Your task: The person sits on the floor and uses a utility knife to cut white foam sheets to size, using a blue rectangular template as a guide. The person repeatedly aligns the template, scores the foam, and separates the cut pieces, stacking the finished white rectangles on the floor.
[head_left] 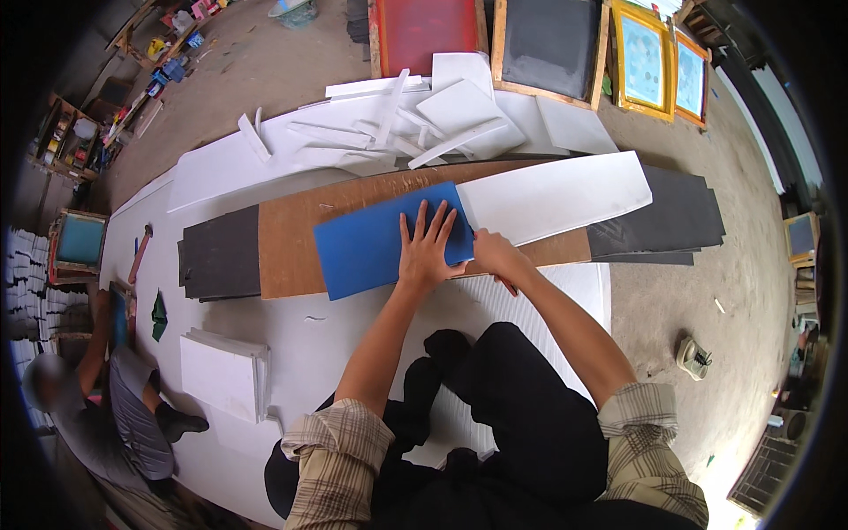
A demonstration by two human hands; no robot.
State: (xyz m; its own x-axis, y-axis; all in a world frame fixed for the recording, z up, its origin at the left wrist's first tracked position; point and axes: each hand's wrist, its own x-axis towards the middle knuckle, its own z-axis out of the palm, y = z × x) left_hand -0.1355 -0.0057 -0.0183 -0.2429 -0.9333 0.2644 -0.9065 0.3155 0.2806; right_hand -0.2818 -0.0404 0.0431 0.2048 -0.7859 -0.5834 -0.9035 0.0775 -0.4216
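Observation:
My left hand [427,247] lies flat with spread fingers on a blue rectangular board [362,247], pressing near its right end. Closed around a slim cutter [506,285] with an orange handle end, my right hand [497,253] is at the board's right edge. Most of the cutter is hidden in the fist. A long white foam sheet [556,199] runs out from the blue board to the right, its left end at or under the board's edge. Both rest on a brown wooden plank [287,238], which lies over dark grey sheets [221,253].
White offcut strips [384,110] lie piled beyond the plank. A stack of white sheets [225,375] sits at left on the white ground sheet [309,353]. Another person [115,406] sits at far left. Framed screens [548,49] stand at the back; a shoe [693,359] is at right.

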